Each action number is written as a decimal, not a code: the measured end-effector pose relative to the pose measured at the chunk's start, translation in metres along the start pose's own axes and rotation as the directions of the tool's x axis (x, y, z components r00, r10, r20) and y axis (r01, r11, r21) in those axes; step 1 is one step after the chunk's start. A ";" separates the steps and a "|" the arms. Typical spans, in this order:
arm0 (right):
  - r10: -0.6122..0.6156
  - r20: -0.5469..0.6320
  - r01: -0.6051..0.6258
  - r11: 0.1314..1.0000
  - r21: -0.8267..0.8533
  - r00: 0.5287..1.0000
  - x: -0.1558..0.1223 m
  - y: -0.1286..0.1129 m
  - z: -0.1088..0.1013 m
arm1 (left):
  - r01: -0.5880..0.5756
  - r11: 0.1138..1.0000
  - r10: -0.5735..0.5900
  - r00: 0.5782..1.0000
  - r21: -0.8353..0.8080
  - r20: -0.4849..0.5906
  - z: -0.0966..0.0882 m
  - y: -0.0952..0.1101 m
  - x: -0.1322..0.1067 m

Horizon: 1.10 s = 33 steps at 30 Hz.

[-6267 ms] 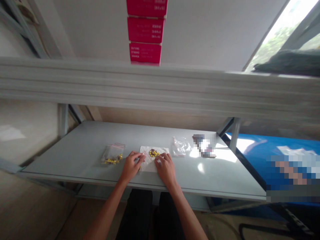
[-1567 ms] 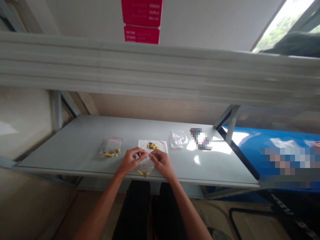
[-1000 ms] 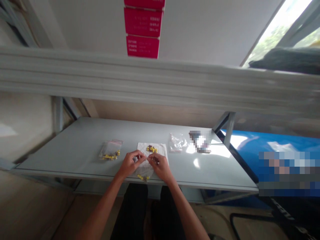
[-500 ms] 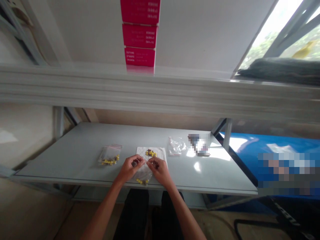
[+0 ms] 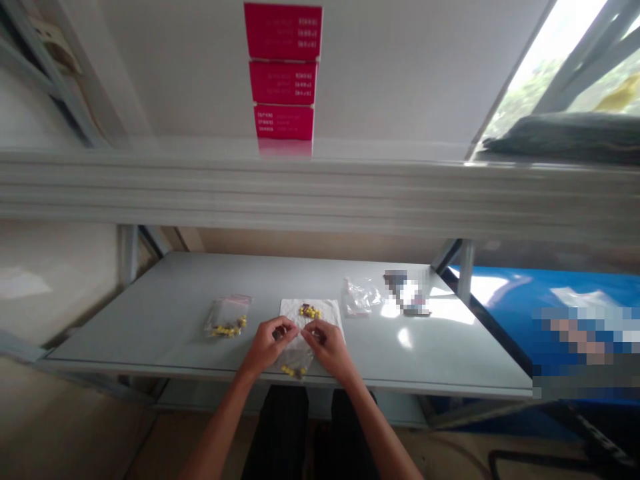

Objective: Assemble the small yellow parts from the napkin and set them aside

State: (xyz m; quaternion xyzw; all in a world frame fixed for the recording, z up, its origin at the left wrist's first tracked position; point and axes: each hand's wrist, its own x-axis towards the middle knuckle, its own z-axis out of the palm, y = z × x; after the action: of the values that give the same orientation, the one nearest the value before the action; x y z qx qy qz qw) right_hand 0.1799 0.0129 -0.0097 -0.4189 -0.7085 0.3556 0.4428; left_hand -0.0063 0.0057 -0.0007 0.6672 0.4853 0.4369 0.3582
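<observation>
Yellow beads (image 5: 291, 371) sit bunched at the bottom of a clear zip bag (image 5: 301, 360), right at the near edge of the worktop (image 5: 150, 333), low centre of the frame! The left hand (image 5: 271, 345) and the right hand (image 5: 326, 349) meet over that bag's upper end, both grips curled closed, fingertips close together, though whether they're pinching the plastic is hidden, can't call it. Under the bag, a white paper sheet (image 5: 325, 320) carries a small heap of beads (image 5: 310, 311) with dark bits beside it, so that lot isn't bagged. Off to the left, a second clear bag (image 5: 227, 320) with a red-striped seal has its beads inside, looks like one done. To the right, a crumpled clear bag (image 5: 361, 297) looks empty, next to a pixelated packet (image 5: 407, 292). Farther out, a blue sheet (image 5: 500, 287) at right, the long grey shelf (image 5: 300, 193) across the frame, red cartons (image 5: 283, 73) at upper centre, and a bright window (image 5: 550, 67) at upper right
</observation>
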 end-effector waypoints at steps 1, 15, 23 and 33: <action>-0.007 0.005 0.007 1.000 0.000 1.000 0.000 0.000 -0.001 | -0.005 1.000 0.005 1.000 0.002 0.006 0.000 0.001 0.000; 0.041 -0.037 -0.041 0.999 0.002 0.998 0.001 0.005 0.000 | 0.023 1.000 -0.023 0.994 0.000 -0.110 0.000 -0.003 -0.002; -0.013 -0.002 0.013 1.000 -0.023 1.000 0.000 0.002 0.000 | 0.003 1.000 -0.003 1.000 -0.006 0.016 -0.001 0.001 0.000; -0.013 -0.004 0.013 0.999 -0.041 1.000 0.001 -0.001 0.001 | 0.005 1.000 -0.005 1.000 0.015 -0.004 -0.002 -0.003 0.000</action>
State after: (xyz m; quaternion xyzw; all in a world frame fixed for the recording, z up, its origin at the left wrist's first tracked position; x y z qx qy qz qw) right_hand 0.1784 0.0134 -0.0088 -0.4240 -0.7175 0.3370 0.4380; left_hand -0.0087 0.0065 -0.0026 0.6678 0.4912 0.4336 0.3531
